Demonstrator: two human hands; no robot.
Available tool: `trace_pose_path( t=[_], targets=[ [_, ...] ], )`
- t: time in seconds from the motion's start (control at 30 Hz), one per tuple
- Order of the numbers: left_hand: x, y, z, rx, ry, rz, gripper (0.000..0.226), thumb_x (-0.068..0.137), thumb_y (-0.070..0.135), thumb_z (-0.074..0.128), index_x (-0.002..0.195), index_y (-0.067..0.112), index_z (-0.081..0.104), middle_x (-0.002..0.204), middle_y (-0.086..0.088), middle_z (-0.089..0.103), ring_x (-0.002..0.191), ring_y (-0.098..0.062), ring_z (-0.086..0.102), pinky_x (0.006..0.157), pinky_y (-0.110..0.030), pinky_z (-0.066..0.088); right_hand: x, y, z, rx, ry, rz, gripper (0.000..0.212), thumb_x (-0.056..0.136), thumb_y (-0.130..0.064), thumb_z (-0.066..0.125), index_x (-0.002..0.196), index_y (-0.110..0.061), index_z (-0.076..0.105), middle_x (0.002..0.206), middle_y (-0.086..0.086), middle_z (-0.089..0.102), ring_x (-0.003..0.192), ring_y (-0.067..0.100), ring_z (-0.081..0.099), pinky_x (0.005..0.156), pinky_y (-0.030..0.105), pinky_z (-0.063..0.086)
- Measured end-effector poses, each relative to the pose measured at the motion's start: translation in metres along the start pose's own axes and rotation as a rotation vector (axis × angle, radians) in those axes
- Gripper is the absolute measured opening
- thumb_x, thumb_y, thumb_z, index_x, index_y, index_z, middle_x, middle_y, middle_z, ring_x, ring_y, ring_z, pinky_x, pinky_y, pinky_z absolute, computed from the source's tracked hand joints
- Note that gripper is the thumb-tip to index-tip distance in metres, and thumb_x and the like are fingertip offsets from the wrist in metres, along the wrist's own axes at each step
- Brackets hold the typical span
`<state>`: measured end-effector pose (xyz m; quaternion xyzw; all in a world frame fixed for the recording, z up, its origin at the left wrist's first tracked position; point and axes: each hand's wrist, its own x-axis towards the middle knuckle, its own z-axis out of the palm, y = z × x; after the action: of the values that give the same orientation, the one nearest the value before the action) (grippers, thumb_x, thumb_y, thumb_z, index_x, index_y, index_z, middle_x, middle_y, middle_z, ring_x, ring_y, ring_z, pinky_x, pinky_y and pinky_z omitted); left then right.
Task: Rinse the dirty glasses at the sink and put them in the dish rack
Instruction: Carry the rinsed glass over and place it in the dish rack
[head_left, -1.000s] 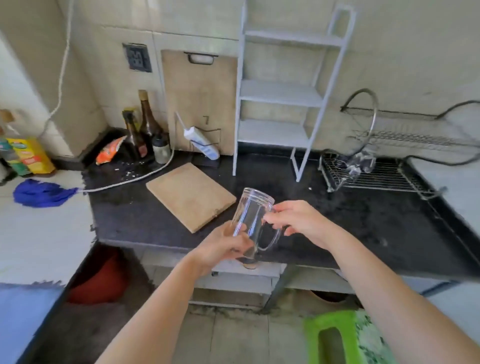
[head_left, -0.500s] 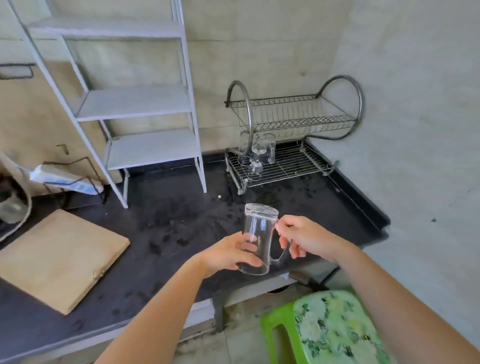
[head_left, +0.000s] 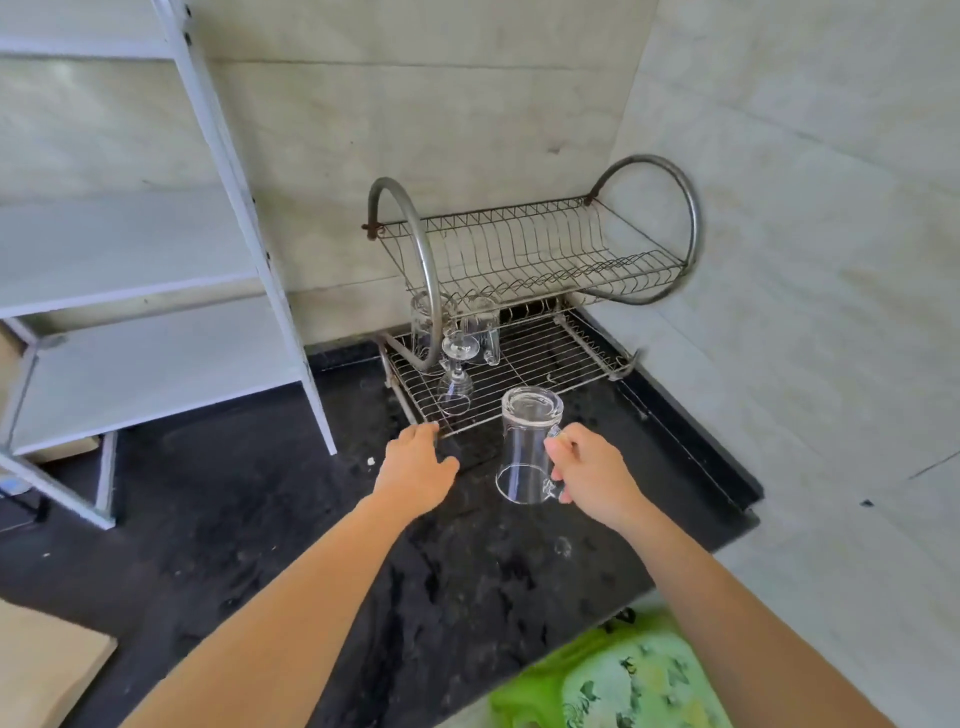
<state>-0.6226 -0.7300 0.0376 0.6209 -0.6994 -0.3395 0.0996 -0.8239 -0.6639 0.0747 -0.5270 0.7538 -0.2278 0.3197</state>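
At the front edge of the two-tier steel wire dish rack (head_left: 561, 353), over the wet black stone bench (head_left: 249, 509), the right hand (head_left: 592, 478) holds a clear glass mug (head_left: 527, 457) upside down, thick base up and open mouth down. Its fingers (head_left: 563, 441) are curled round the mug's handle. The mug hangs clear of the bench, just short of the rack's lower tier and not yet on the wires. Half a second ago both hands carried the mug, the left cupping its body. Now the left hand (head_left: 415, 473) has let go and reaches ahead with its fingers (head_left: 427, 434) loosely extended and close together, holding nothing. Whether their tips touch the front wire of the lower tier or only come near it cannot be told. The view has also closed in on the rack, which sat well off a second ago. That reads as the change to a one-handed placing: rinsing of this mug looks finished, and what is left is to set it mouth-down on the lower tier. On that tier an upturned clear wine glass (head_left: 456, 387) stands near the front left, with two clear tumblers (head_left: 480, 330) mouth-down behind it, so the bare wires to the right look like the free spot. A white metal shelf unit (head_left: 156, 343) stands left of the rack, and a green plastic stool (head_left: 618, 680) sits below the bench edge.
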Motion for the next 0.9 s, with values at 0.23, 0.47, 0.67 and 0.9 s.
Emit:
trace_pose_path(
  t=[0.23,0.47,0.67,0.9],
  targets=[
    [0.059,0.002,-0.002,0.207,-0.133,-0.022,0.056,0.102,0.029,0.031,0.148,-0.002,0.020,0.157,-0.016,0.018,0.144,-0.032,0.017,0.118,-0.038,0.019,0.087,-0.001,0.002,0.106,0.154,0.022,0.028,0.100,-0.035,0.041,0.091,-0.010,0.051,0.082,0.010,0.063,0.074,0.029,0.062,0.075,0.048,0.054],
    [0.104,-0.013,0.020,0.278,-0.152,-0.169,0.067,0.102,0.034,0.020,0.150,-0.006,-0.006,0.159,-0.024,-0.009,0.148,-0.036,-0.006,0.120,-0.046,0.010,0.166,0.002,-0.002,0.114,0.262,0.016,0.029,0.100,-0.037,0.039,0.090,-0.011,0.048,0.080,0.009,0.063,0.075,0.033,0.063,0.074,0.049,0.053],
    [0.106,-0.003,0.029,0.316,-0.148,-0.249,0.063,0.103,0.024,0.022,0.150,-0.001,-0.011,0.160,-0.016,-0.014,0.148,-0.029,-0.013,0.120,-0.046,0.009,0.227,0.004,0.000,0.200,0.264,0.067,0.028,0.099,-0.034,0.043,0.094,-0.008,0.052,0.079,0.011,0.063,0.076,0.036,0.064,0.073,0.053,0.054],
    [0.109,-0.006,0.034,0.331,-0.148,-0.267,0.062,0.103,0.019,0.023,0.150,0.001,-0.013,0.160,-0.013,-0.016,0.148,-0.027,-0.015,0.120,-0.047,0.008,0.281,0.005,0.009,0.382,0.266,0.073,0.022,0.102,-0.016,0.035,0.084,-0.018,0.048,0.057,-0.008,0.056,0.055,0.007,0.044,0.043,0.015,0.035]
  ],
)
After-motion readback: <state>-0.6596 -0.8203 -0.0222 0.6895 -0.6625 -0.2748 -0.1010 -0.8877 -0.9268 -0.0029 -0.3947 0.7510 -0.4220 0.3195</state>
